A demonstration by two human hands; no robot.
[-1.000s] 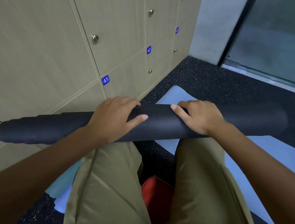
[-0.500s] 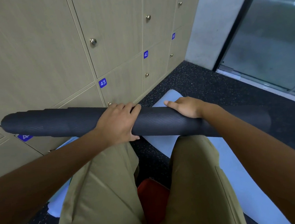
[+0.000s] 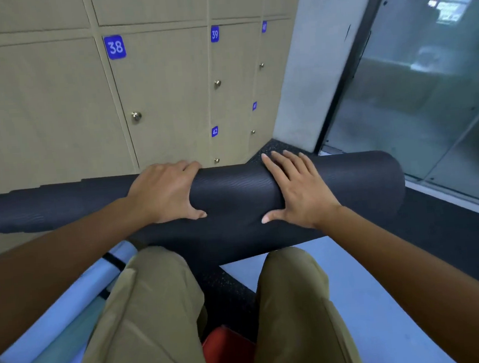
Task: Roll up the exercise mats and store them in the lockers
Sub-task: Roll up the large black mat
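Left hand (image 3: 164, 191) curls over the rolled black exercise mat (image 3: 233, 193), right hand (image 3: 296, 188) presses flat with spread fingers, likely keeping it tight before the lockers (image 3: 167, 86)

Bare forearms, no sleeves in view, khaki trousers (image 3: 146, 317) (creased, both legs)

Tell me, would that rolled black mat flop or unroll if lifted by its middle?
The black mat spans well past both knees without drooping much, so it is probably fairly stiff. The left hand curls over it while the right hand presses flat, hinting it may unroll. Its ribbed surface likely grips.
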